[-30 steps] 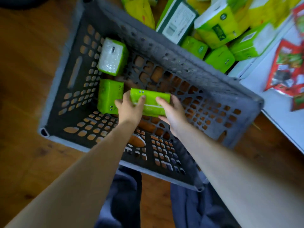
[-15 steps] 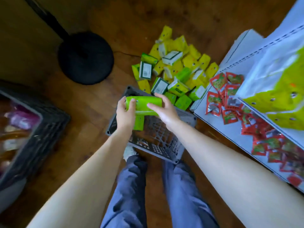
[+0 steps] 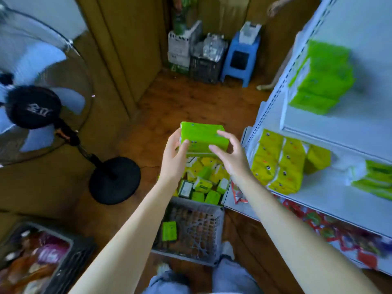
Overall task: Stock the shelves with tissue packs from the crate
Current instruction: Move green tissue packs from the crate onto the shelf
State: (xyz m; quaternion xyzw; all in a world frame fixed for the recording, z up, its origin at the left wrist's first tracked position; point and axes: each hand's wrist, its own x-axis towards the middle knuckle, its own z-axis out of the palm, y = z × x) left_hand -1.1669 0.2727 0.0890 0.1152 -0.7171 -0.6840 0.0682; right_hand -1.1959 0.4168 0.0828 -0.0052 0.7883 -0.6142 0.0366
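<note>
A green tissue pack [image 3: 203, 137] is held in mid-air at the centre of the frame, above the wooden floor [image 3: 169, 102] and just left of the white shelving unit [image 3: 331, 198]. The left hand [image 3: 176, 149] is closed on the pack's left end, with the thumb laid across the front face. The right hand [image 3: 229, 153] is set against the right end: thumb and index finger are curved onto the pack, and the other fingers are spread loosely.

The grey crate [image 3: 219, 230] is located at the lower centre, on the floor beside the foot of the shelving. One green pack [image 3: 169, 231] is seen lying inside it, near its left wall. A loose pile of tissue packs [image 3: 203, 181], green and yellow, is heaped on the floor beyond the crate.

On the middle shelf, yellow tissue packs [image 3: 277, 164] are stacked in rows. Green tissue packs [image 3: 320, 81] are stacked on the shelf above, blurred. Red sachets [image 3: 318, 221] are spread on the lowest shelf.

A pedestal fan [image 3: 31, 107] is placed at the left of the frame. A blue stool [image 3: 241, 58] is found at the upper centre.
</note>
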